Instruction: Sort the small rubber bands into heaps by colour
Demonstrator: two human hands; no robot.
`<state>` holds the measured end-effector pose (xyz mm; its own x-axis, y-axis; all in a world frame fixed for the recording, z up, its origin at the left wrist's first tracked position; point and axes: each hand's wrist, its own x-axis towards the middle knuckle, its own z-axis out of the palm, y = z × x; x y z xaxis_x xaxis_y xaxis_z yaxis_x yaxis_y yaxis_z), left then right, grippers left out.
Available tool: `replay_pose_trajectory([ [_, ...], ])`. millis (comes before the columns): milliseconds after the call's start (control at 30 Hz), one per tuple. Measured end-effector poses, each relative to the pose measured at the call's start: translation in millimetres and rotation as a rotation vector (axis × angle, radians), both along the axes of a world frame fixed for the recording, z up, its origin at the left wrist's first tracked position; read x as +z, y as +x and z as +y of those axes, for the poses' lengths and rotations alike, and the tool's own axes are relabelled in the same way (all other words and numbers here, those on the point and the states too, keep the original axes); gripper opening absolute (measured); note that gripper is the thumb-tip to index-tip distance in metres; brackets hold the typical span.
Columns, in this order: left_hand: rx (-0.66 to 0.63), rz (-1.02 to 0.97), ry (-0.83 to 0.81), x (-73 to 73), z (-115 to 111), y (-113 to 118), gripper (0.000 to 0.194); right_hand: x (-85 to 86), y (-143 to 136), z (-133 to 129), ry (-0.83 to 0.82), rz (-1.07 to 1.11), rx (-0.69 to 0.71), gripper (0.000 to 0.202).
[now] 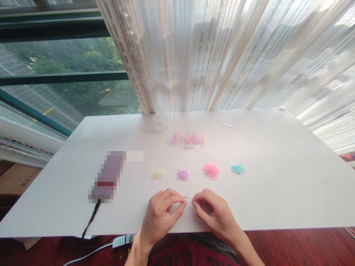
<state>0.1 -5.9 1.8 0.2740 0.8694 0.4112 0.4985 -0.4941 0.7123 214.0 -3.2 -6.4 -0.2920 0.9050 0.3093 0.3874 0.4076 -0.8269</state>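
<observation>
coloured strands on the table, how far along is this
Already grouped by colour: yellow pile, purple pile, pink pile, blue pile. In hand: a few loose strands by the left hand's pinched fingertips, the right hand beside them; any grip is unclear. Left over: the mixed heap, unsorted.

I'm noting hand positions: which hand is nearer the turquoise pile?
Right. The right hand is below and left of the turquoise pile; the left hand is farther left, beyond the right.
</observation>
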Motion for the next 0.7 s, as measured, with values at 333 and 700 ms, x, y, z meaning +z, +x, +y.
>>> replay_pose_trajectory([
  [333, 0.132, 0.031, 0.101, 12.4, 3.6, -15.8, 0.009, 2.3, 0.8, 0.1, -0.018, 0.007, -0.004, 0.011],
  [700, 0.666, 0.16, -0.008, 1.9, 27.0, -53.1, 0.017, 2.4, 1.4, -0.7, -0.032, 0.015, -0.008, 0.013],
])
